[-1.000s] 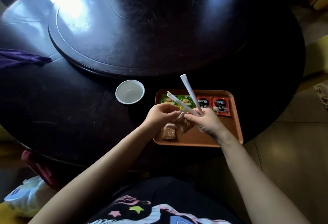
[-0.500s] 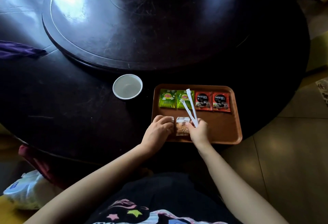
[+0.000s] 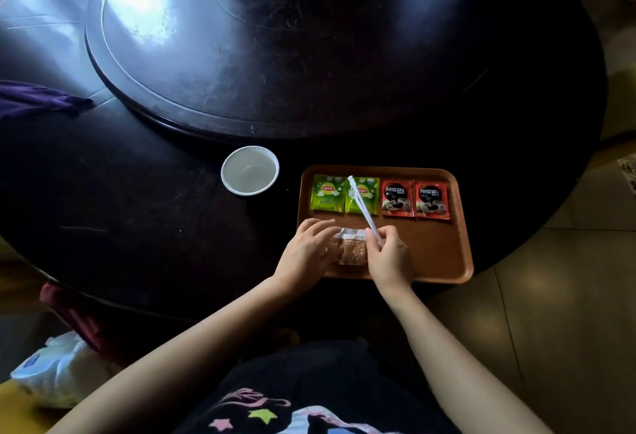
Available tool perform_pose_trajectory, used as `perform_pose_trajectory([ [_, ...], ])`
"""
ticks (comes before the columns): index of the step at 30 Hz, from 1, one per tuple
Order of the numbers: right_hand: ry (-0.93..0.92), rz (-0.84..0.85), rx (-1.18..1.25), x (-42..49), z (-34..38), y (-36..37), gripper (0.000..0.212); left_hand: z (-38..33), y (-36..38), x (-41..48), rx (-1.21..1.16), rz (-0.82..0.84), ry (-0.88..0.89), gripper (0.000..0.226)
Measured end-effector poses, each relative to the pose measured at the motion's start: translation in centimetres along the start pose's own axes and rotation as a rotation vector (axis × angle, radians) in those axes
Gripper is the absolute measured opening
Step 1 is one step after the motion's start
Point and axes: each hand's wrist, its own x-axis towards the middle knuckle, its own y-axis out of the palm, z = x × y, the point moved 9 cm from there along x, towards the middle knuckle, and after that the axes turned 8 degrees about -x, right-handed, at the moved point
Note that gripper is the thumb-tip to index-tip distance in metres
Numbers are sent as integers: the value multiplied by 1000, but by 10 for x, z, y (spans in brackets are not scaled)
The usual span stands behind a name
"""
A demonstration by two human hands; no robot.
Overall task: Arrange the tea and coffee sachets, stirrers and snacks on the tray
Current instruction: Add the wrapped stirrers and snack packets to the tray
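An orange-brown tray (image 3: 437, 254) lies at the near right edge of the dark round table. Along its far side sit two green Lipton tea sachets (image 3: 327, 192) and two red Nescafe coffee sachets (image 3: 414, 199) in a row. A clear-wrapped brown snack (image 3: 351, 248) lies at the tray's near left. My left hand (image 3: 306, 251) rests flat beside it, fingers touching the wrapper. My right hand (image 3: 389, 254) grips white stirrers (image 3: 363, 206) that slant up over the second tea sachet; its fingers also touch the snack.
A white empty cup (image 3: 250, 170) stands on the table left of the tray. A raised turntable (image 3: 275, 38) fills the table's middle. A purple cloth (image 3: 38, 98) lies at the far left. A white plastic bag (image 3: 55, 368) sits below the table edge.
Both hands have come down from above the tray onto the snack. The stirrers, spread apart and held high before, now lie close together and lower, over the tea sachet.
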Motion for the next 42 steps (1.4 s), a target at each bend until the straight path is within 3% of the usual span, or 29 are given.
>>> perform_pose_trajectory([
  [2, -83, 29, 64, -1, 11, -7, 27, 6, -9, 8, -211, -64, -201, 44],
  [5, -124, 284, 230, -5, 25, 0, 28, 11, 0, 21, -882, -43, -562, 41],
  [7, -28, 487, 438, -10, 27, 4, 27, -1, 4, 30, -1233, -37, -622, 21],
  [8, 12, 573, 526, -13, 29, 3, 26, -8, 1, 32, -1285, -27, -618, 15],
  [11, 41, 700, 586, -15, 32, -7, 28, -20, 0, 38, -1295, 1, -594, 14],
  [14, 46, 551, 520, -1, 23, -24, 37, -26, -5, 49, -1274, -45, -572, 18],
  [17, 11, 357, 321, 12, 10, -42, 37, -30, -6, 56, -1253, -73, -599, 24],
  [22, -236, 219, -304, 10, 20, -60, 25, -46, 11, 59, -1205, 49, -666, 30],
  [25, -340, 138, -460, 5, 26, -67, 21, -48, 18, 57, -1062, 91, -631, 24],
  [27, -302, 259, -317, 6, 17, -63, 20, -44, 20, 55, -1023, 73, -625, 19],
  [30, -103, 463, 215, 4, -3, -60, 13, -33, 23, 50, -1107, 24, -696, 13],
  [35, 100, 372, 615, 6, -32, -69, 10, -27, 36, 39, -1304, 21, -783, 9],
  [37, 89, 349, 580, 8, -38, -72, 10, -25, 41, 34, -1318, 23, -802, 11],
  [42, -126, 244, 130, 32, -41, -79, 10, -9, 46, 19, -1336, -35, -854, 12],
])
